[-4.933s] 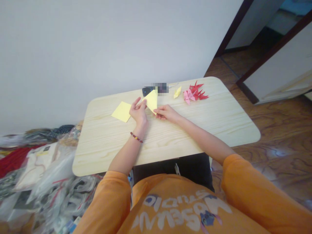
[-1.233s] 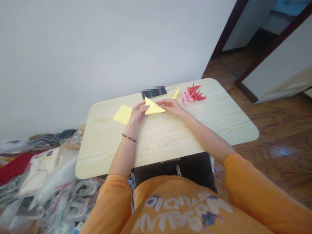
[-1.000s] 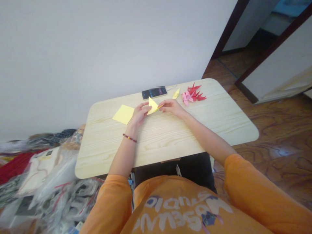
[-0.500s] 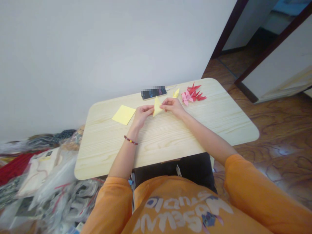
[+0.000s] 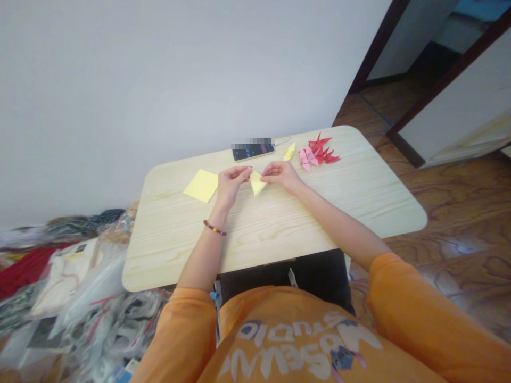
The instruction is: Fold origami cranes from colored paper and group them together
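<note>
A folded piece of yellow origami paper (image 5: 256,184), roughly triangular with a point toward me, is held over the table between both hands. My left hand (image 5: 230,183) pinches its upper left corner between thumb and fingers. On the right side, my right hand (image 5: 282,176) grips the same paper with thumb and forefinger. Flat on the table beside my left hand lies a square of yellow paper (image 5: 200,186). Beyond my right hand rest a small folded yellow paper piece (image 5: 289,152), a pink paper crane (image 5: 308,158) and several red paper cranes (image 5: 320,142), bunched together.
A phone (image 5: 253,150) with a cable lies at the back of the pale wooden table (image 5: 271,239), against the wall. Plastic bags and clothes (image 5: 88,287) are heaped on the floor at the left. A doorway (image 5: 395,53) opens at the right.
The folded yellow paper has turned: its long point stood upward and now points down toward me. My left fingers have shifted up to its top corner, while the right hand stays almost in place.
</note>
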Tool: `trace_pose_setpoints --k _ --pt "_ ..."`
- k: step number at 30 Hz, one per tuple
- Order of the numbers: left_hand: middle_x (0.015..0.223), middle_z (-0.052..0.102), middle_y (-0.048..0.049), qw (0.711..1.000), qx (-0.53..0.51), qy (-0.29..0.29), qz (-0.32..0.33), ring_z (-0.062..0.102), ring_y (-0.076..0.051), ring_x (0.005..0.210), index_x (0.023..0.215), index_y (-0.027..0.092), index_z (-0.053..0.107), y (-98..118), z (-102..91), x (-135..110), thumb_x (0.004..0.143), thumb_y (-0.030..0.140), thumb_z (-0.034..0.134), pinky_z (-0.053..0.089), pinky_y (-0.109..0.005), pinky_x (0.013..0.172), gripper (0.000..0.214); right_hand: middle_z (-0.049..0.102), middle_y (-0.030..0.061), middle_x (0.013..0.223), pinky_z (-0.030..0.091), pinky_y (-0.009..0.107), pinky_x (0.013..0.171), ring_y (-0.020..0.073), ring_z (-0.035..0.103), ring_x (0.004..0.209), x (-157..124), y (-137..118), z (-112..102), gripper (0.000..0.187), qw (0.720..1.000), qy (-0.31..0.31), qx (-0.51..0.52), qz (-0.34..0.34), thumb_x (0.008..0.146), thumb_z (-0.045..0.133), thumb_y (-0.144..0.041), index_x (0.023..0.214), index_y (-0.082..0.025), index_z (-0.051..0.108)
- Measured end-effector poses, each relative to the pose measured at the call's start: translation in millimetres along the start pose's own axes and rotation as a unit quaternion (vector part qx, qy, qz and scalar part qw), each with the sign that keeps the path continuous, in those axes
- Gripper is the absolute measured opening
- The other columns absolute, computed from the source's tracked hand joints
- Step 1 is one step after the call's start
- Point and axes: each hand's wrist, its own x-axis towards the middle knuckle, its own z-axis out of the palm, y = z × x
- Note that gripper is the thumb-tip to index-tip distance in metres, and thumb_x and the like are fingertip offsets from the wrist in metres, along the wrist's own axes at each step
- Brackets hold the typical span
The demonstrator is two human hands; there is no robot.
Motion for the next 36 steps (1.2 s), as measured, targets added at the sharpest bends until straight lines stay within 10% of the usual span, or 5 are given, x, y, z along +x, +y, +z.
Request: trace_pose_setpoints --k 36 --pt "0.072 0.071 -0.0036 0.996 -0.063 0.054 0.03 0.065 -0.012 0.065 0.077 0.018 0.073 1 11.5 -8 0.054 0.028 0.083 0.052 -0.025 0.068 0.027 0.066 -0.0003 0.063 0.048 0.025 0.059 0.0112 0.06 0.058 -2 -1 5 0.038 0.998 0.054 0.016 0.001 0.043 0.086 -0.033 0.068 -0.016 0.064"
